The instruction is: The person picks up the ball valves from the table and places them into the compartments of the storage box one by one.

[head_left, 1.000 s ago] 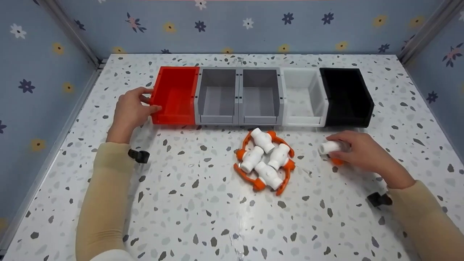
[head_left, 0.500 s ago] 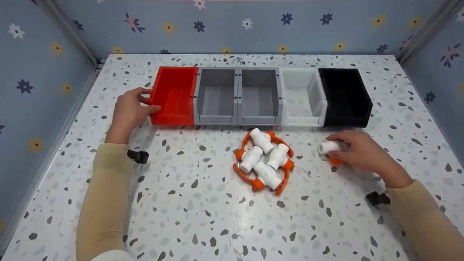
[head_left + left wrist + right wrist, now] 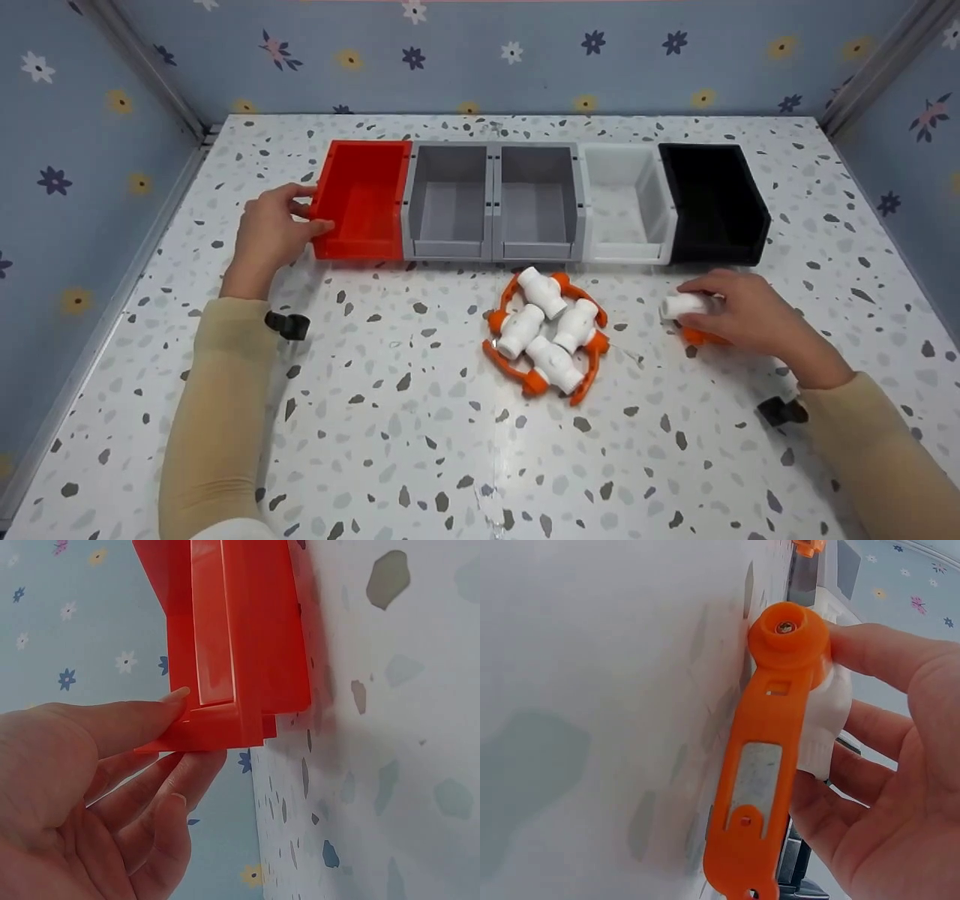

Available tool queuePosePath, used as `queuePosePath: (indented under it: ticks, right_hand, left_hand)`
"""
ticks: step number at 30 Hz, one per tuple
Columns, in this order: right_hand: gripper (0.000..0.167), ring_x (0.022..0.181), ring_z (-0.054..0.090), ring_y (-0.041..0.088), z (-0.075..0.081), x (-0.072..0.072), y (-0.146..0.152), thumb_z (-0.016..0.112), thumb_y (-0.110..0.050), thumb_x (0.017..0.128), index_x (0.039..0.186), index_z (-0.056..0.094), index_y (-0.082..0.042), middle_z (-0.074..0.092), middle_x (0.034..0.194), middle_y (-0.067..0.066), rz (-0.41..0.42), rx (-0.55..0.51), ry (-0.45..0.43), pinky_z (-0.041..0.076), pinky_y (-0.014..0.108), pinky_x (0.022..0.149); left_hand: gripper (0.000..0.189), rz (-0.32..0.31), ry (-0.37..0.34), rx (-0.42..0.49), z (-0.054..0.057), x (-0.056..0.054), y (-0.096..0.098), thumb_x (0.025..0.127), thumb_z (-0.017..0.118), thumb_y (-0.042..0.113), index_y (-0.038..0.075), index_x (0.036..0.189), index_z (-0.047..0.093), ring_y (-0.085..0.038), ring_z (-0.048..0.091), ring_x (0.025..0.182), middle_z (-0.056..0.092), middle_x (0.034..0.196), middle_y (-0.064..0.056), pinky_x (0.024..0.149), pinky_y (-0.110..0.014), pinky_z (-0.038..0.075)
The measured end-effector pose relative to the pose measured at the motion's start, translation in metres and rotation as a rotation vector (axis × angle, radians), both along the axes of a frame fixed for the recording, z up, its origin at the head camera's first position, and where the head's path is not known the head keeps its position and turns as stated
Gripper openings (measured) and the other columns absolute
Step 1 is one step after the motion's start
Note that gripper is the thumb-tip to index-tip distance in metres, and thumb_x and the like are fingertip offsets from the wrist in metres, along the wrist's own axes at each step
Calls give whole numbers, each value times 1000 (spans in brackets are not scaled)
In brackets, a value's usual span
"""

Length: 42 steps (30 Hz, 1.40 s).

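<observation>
Pinching the red bin (image 3: 364,247) by its side wall, left hand (image 3: 274,229) sits at the row's left end in the head view; right hand (image 3: 746,315) grips a white valve (image 3: 684,306) before the black bin (image 3: 720,253), right of four clustered valves (image 3: 576,325). Left wrist view: thumb (image 3: 142,724) inside, fingers (image 3: 202,776) outside. Right wrist view: digits hold the valve's white body; orange handle (image 3: 772,716) exposed.

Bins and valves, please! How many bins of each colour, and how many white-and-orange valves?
Red bin: 1
Grey bins: 2
White bin: 1
Black bin: 1
Valves bunched together: 4
Valve in right hand: 1
Total: 10
</observation>
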State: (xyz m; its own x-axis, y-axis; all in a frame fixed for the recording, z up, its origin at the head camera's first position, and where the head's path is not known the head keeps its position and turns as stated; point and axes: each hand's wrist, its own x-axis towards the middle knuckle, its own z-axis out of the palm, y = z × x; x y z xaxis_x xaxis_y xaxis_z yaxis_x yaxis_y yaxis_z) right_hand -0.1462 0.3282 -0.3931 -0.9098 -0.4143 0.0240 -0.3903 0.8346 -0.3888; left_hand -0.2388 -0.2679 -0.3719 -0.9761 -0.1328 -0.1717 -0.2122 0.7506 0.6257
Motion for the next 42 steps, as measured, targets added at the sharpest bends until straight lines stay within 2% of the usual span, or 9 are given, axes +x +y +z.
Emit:
queuePosePath:
  ticks: [9, 18, 26, 42]
  right_hand:
    - [38, 98, 61, 31, 0, 0, 1, 78, -26, 87, 117, 72, -4, 68, 112, 15, -11, 15, -34, 47, 49, 85]
    - [37, 94, 60, 29, 1, 0, 2, 78, -28, 87, 116, 73, -6, 67, 109, 13, -11, 15, -32, 47, 47, 81]
    - [35, 85, 60, 24, -1, 0, 2, 78, -26, 86, 113, 74, -4, 67, 102, 11, 7, -2, 4, 47, 42, 74]
    - [31, 81, 59, 22, 4, 0, 2, 79, -25, 86, 110, 76, -6, 67, 97, 9, -8, -6, 9, 48, 40, 70]
  left_hand:
    - [64, 1, -4, -1, 0, 0, 1, 94, 70, 27, 16, 152, 43, -35, 54, 111, 57, 132, -18, 85, -43, 53]
    - [65, 3, -8, 7, -1, 0, 1, 94, 70, 27, 17, 152, 42, -36, 54, 113, 57, 132, -19, 89, -46, 52]
    - [66, 14, -16, -11, 0, 0, 3, 94, 69, 29, 18, 153, 41, -34, 51, 115, 55, 133, -17, 88, -44, 53]
    - [64, 13, -12, -12, 0, 1, 2, 95, 69, 28, 17, 152, 42, -34, 52, 113, 55, 133, -18, 88, -43, 53]
